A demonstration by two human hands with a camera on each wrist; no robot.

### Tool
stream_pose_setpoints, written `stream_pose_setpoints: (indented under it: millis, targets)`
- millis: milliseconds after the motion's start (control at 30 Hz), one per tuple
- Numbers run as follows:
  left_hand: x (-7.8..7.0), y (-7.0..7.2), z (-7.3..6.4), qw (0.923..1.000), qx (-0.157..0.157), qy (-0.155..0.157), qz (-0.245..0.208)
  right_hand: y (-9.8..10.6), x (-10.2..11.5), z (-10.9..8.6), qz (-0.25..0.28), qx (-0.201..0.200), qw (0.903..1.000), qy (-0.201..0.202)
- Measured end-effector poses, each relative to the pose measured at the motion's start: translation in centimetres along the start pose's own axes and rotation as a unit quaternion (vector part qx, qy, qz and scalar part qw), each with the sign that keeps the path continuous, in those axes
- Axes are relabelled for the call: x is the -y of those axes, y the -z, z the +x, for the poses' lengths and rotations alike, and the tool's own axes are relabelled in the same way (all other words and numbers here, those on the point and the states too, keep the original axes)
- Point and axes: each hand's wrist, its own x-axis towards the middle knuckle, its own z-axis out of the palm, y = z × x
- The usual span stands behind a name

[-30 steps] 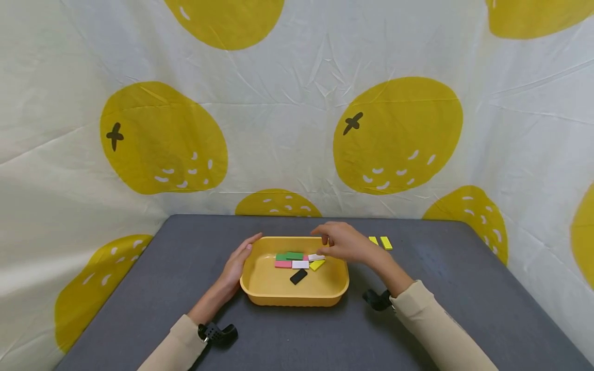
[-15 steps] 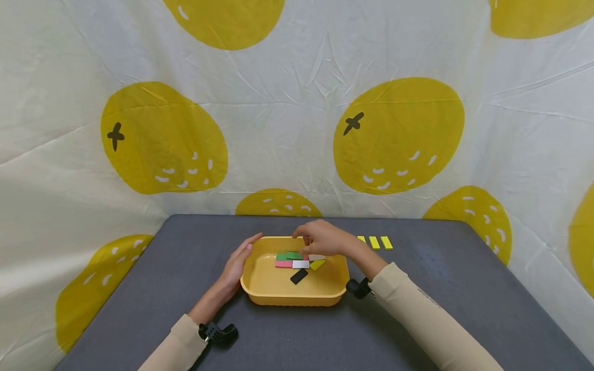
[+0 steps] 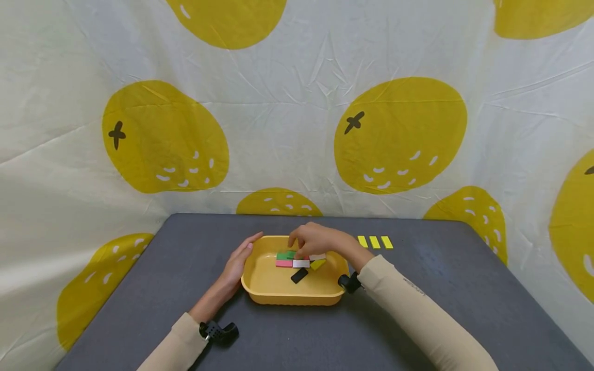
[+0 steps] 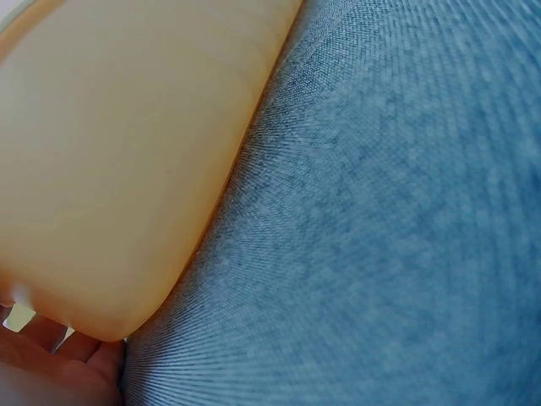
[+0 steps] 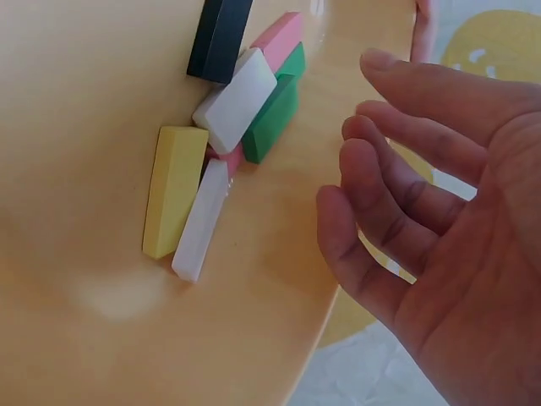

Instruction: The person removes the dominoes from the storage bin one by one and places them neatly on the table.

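A yellow plastic tub (image 3: 297, 298) stands on the table with several small coloured blocks lying in it. My left hand (image 3: 234, 265) holds the tub's left side, thumb at the rim and fingers along the outer wall. My right hand (image 3: 317, 240) hovers over the far part of the tub, fingers loosely bent and nothing between them. In the right wrist view, green (image 5: 272, 118), pink (image 5: 279, 41) and white blocks (image 5: 237, 101) lie clustered beside its fingertips. A yellow block (image 5: 175, 190) and a black block (image 5: 220, 38) lie at the cluster's near side.
Three yellow blocks (image 3: 374, 242) stand in a row on the dark grey table (image 3: 441, 288), behind and right of the tub. A white cloth (image 3: 297, 129) printed with large yellow fruit hangs along the table's far edge.
My right hand has moved left over the tub, from its right end toward the green blocks, uncovering the third yellow block on the table. The left hand and tub stay put.
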Motion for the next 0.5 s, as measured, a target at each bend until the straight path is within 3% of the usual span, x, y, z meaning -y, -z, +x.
stream_pose_setpoints:
  millis: [267, 500]
  targets:
    - [-0.1, 0.1, 0.0, 1.0, 0.0, 0.005, 0.004, -0.2, 0.8, 1.2, -0.027, 0.037, 0.9978, -0.047]
    - [0.0, 0.0, 0.0, 0.9999, -0.004, 0.006, 0.011, -0.9, 0.7, 1.4, 0.024, 0.09, 0.9911, -0.096]
